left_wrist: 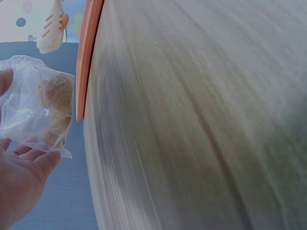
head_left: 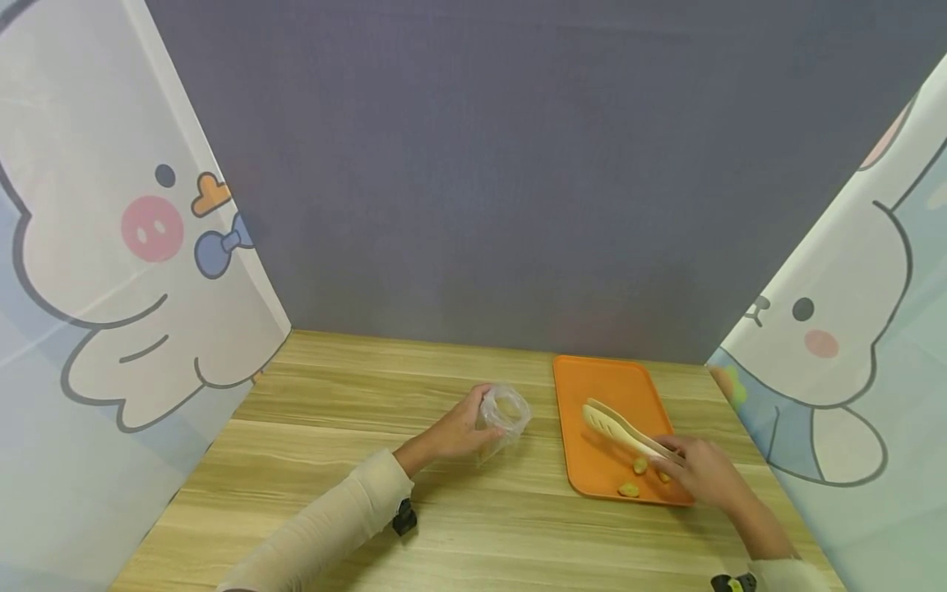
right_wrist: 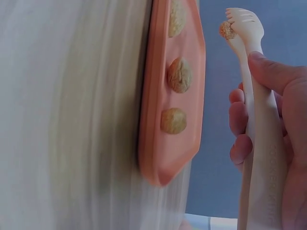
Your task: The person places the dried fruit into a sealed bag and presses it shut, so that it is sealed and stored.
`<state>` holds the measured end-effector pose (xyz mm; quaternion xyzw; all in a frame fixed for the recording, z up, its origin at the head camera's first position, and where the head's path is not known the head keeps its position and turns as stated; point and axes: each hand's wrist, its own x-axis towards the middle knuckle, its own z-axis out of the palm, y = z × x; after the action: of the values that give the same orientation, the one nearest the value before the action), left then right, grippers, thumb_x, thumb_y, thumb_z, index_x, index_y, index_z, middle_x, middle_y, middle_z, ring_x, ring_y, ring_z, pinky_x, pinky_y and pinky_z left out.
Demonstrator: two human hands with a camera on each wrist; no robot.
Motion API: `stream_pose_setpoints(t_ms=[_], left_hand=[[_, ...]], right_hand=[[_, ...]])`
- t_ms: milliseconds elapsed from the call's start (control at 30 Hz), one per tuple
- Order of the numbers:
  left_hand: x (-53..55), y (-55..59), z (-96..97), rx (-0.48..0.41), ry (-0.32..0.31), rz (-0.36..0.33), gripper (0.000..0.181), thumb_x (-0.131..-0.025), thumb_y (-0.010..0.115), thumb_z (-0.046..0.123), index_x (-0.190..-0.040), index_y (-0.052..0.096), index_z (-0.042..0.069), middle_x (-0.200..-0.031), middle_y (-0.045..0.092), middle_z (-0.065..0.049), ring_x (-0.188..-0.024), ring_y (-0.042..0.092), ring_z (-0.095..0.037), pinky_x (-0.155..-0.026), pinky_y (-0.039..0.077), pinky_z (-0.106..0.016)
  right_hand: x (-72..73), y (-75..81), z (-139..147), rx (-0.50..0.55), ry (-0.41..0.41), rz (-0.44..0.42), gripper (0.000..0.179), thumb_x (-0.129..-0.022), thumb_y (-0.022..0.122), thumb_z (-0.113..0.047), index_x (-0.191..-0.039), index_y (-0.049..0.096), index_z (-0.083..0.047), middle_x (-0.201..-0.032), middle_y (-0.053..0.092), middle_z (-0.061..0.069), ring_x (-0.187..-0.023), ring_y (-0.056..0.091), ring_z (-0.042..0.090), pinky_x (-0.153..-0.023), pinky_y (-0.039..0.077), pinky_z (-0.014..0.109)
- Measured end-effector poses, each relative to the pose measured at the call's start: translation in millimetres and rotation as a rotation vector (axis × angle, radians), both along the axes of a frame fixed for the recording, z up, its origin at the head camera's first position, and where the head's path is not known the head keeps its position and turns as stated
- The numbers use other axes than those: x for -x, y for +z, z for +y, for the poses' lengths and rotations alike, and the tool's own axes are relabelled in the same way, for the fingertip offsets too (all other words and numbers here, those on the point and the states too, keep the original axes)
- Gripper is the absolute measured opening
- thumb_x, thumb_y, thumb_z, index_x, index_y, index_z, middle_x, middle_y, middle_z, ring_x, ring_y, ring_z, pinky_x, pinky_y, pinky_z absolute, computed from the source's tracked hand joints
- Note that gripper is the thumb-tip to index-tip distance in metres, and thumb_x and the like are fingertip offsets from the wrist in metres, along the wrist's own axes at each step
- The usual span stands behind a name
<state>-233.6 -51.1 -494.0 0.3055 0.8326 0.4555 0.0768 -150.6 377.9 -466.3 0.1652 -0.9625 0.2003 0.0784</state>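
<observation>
The left hand (head_left: 455, 432) grips a bag (left_wrist: 26, 108); the right hand (head_left: 704, 472) holds tongs (right_wrist: 263, 129) pinching a walnut (right_wrist: 226, 30) above the tray (head_left: 601, 380).

Table (head_left: 488, 526): a flat surface of yellow-brown wood grain, its streaks running mainly from side to side. Tray (head_left: 614, 382): orange, shallow, rectangular with rounded corners and a raised rim; it lies flat on the right-hand part, near the far edge.

Cream tongs (right_wrist: 263, 143): capital lettering (right_wrist: 271, 182) on broad face of handle, right wrist view, reads "COOKER KING". Two words, single line, running lengthwise, turned sideways in view. Letters faint, nearly same tone as handle; second word near view's bottom edge.
</observation>
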Motion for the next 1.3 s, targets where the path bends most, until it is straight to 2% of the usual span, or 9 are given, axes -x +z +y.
stream_pose_setpoints(t_ms=[200, 333, 533, 800, 933, 1067, 1167, 1300], left_hand=[[0.4, -1.2, 1.2, -0.013, 0.002, 0.007, 0.079, -0.095, 0.068, 0.034, -0.156, 0.026, 0.007, -0.137, 0.053, -0.013, -0.121, 0.057, -0.024, -0.106, 0.046, -0.048], [-0.4, -1.0, 2.3, -0.016, -0.002, 0.014, 0.078, -0.095, 0.068, 0.034, -0.155, 0.026, 0.005, -0.138, 0.053, -0.014, -0.122, 0.057, -0.025, -0.106, 0.046, -0.049], [-2.2, -0.6, 3.0, -0.01, 0.003, -0.011, 0.077, -0.095, 0.069, 0.032, -0.156, 0.027, 0.009, -0.138, 0.054, -0.01, -0.122, 0.057, -0.022, -0.107, 0.046, -0.046], [-3.3, 1.5, 4.3, -0.006, 0.007, -0.022, 0.078, -0.095, 0.069, 0.033, -0.156, 0.026, 0.01, -0.137, 0.054, -0.009, -0.122, 0.057, -0.02, -0.107, 0.045, -0.045], [-2.6, 1.5, 4.8, -0.018, 0.004, -0.031, 0.078, -0.094, 0.069, 0.033, -0.156, 0.027, 0.011, -0.137, 0.054, -0.009, -0.121, 0.057, -0.02, -0.107, 0.046, -0.045], [-1.1, -0.7, 5.7, -0.024, 0.0, -0.013, 0.078, -0.093, 0.07, 0.032, -0.155, 0.028, 0.01, -0.136, 0.055, -0.009, -0.12, 0.058, -0.02, -0.106, 0.046, -0.045], [-0.3, -1.8, 6.2, -0.022, -0.004, -0.001, 0.078, -0.093, 0.07, 0.033, -0.155, 0.029, 0.01, -0.135, 0.056, -0.009, -0.12, 0.058, -0.02, -0.106, 0.046, -0.045], [0.3, -2.3, 6.9, -0.021, -0.004, -0.004, 0.078, -0.093, 0.069, 0.034, -0.155, 0.028, 0.011, -0.135, 0.056, -0.009, -0.12, 0.058, -0.02, -0.106, 0.046, -0.045]], right_hand=[[5.9, 2.1, -7, 0.001, 0.008, 0.032, 0.026, -0.093, 0.074, -0.023, -0.114, 0.075, -0.007, -0.074, 0.067, -0.013, -0.058, 0.044, -0.006, -0.055, 0.039, 0.022], [9.4, 3.1, -15, 0.008, 0.025, 0.069, 0.027, -0.093, 0.075, -0.023, -0.114, 0.075, -0.007, -0.076, 0.066, -0.014, -0.059, 0.043, -0.005, -0.055, 0.037, 0.023], [15.4, 4.1, -28, 0.045, 0.049, 0.074, 0.029, -0.094, 0.073, -0.024, -0.118, 0.073, -0.008, -0.068, 0.058, -0.018, -0.051, 0.039, -0.006, -0.05, 0.035, 0.021], [25.8, 10.8, -49, 0.067, 0.063, 0.054, 0.028, -0.094, 0.073, -0.025, -0.117, 0.073, -0.008, -0.081, 0.066, -0.009, -0.055, 0.04, -0.004, -0.05, 0.037, 0.022], [30.1, 11.3, -57, 0.12, 0.096, 0.026, 0.027, -0.095, 0.072, -0.024, -0.117, 0.072, -0.008, -0.078, 0.064, -0.008, -0.05, 0.04, -0.003, -0.046, 0.038, 0.022], [34.4, 10.7, -66, 0.134, 0.118, 0.062, 0.025, -0.093, 0.074, -0.021, -0.116, 0.073, -0.009, -0.075, 0.061, -0.01, -0.048, 0.036, -0.004, -0.045, 0.037, 0.022], [37.2, 11.3, -73, 0.134, 0.125, 0.094, 0.024, -0.092, 0.076, -0.019, -0.114, 0.074, -0.009, -0.08, 0.066, -0.008, -0.051, 0.036, -0.004, -0.048, 0.036, 0.021], [39.5, 13.8, -83, 0.153, 0.13, 0.068, 0.026, -0.093, 0.075, -0.021, -0.116, 0.074, -0.009, -0.086, 0.07, -0.005, -0.053, 0.038, -0.003, -0.048, 0.037, 0.022]])
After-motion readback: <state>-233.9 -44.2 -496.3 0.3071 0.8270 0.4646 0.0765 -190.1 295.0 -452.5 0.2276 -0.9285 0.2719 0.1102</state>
